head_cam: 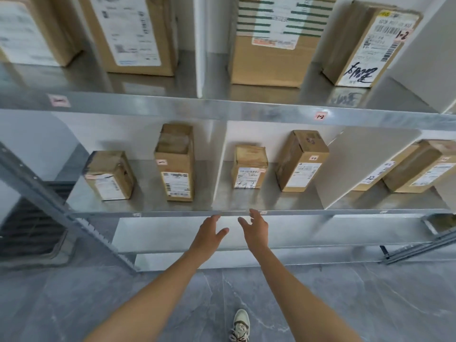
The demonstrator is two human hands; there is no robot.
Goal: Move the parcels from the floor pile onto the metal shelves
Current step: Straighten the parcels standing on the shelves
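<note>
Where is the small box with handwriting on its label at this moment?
In the head view, the small box stands on the middle shelf, just right of the vertical divider, with a taller box on its right, above both empty hands.

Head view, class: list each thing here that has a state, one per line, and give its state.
Left hand: open, empty, near the lower shelf edge.
Right hand: open, empty.
Tall parcel: upright on the lower shelf, sealed.
Small handwritten parcel: upright, right of the divider.
Slanted parcel: tilted, sealed.
Parcel marked 1-2: on the upper shelf, leaning.
</note>
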